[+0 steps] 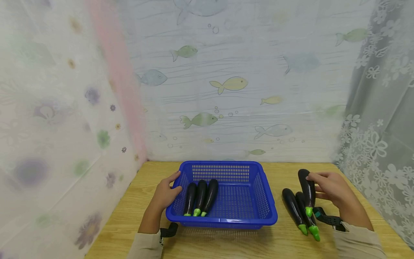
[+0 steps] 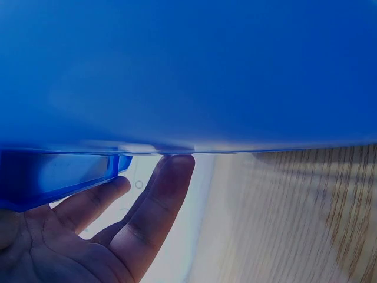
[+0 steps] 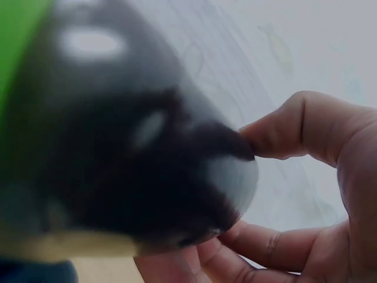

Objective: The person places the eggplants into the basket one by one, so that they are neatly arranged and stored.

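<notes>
My left hand (image 1: pixel 166 192) holds the left rim of a blue plastic basket (image 1: pixel 220 220); the left wrist view shows fingers (image 2: pixel 156 218) under the rim, close against the basket's outer wall. Three dark eggplants with green stem ends lie side by side in the basket's left part; the middle one (image 1: pixel 200 198) is among them. My right hand (image 1: pixel 333 187) pinches another eggplant (image 1: pixel 305 181) between thumb and fingers, its green end pointing down toward me. Below it, two more eggplants lie on the table, a left one (image 1: pixel 292 205) and a partly covered one (image 1: pixel 311 225).
The wooden table (image 1: pixel 139 201) meets a fish-patterned sheet (image 1: pixel 239 108) at the back. A flowered sheet (image 1: pixel 64 144) hangs at the left and a lace-patterned curtain (image 1: pixel 381 144) at the right.
</notes>
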{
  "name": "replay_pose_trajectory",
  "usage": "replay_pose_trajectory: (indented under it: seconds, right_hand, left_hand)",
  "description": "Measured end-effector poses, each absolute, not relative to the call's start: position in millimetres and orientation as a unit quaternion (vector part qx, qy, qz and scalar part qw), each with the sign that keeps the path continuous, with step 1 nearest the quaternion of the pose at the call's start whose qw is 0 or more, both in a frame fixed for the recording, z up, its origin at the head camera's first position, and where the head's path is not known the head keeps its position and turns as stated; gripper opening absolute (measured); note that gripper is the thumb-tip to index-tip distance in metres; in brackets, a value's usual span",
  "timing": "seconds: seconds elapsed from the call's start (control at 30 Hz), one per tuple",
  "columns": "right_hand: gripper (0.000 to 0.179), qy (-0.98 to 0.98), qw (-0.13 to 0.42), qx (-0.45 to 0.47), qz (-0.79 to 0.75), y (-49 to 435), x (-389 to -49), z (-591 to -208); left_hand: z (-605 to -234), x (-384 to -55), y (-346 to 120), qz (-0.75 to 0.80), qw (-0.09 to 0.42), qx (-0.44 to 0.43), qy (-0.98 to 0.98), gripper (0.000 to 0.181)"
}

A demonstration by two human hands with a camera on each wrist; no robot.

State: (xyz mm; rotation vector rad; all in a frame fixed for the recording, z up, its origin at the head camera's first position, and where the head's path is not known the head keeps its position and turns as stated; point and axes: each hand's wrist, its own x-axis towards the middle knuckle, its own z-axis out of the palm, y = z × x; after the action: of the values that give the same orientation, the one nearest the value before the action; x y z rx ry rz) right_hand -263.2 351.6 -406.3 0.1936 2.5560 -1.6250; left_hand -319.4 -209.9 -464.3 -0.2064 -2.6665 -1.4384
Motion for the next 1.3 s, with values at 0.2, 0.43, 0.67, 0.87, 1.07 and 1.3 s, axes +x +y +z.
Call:
replay_pose_trajectory:
  seconds: [0.2,0.43,0.67,0.87,1.07,1.3]
  right_hand:
    - [0.072,0.84,0.047,0.058,-0.537,336.4,-269.3,-396.5]
    - [0.071,0.833,0.029,0.048,-0.551,321.1,-274.2,-386.7]
    - [0.069,0.837,0.025,0.045,-0.545,306.2,-278.8,-376.6]
    - [0.067,0.833,0.021,0.033,-0.552,293.6,-284.1,-372.7]
    - [0.067,0.822,0.024,0.025,-0.568,279.6,-290.4,-369.9]
    - [0.063,0.816,0.017,0.013,-0.577,259.2,-294.4,-365.8]
  left_hand:
    - [-465.8,-321.0,-210.6,-0.472,0.054,-0.072,-0.877,0.065]
    - [-465.7,-320.9,-210.6,-0.474,0.051,-0.074,-0.876,0.065]
    - [-464.4,-319.7,-210.0,-0.47,0.052,-0.073,-0.878,0.065]
    - [-464.6,-318.1,-209.8,-0.471,0.051,-0.062,-0.879,0.065]
    - [-465.3,-319.0,-210.2,-0.471,0.053,-0.062,-0.878,0.065]
    - [-465.4,-319.6,-209.7,-0.468,0.052,-0.061,-0.88,0.065]
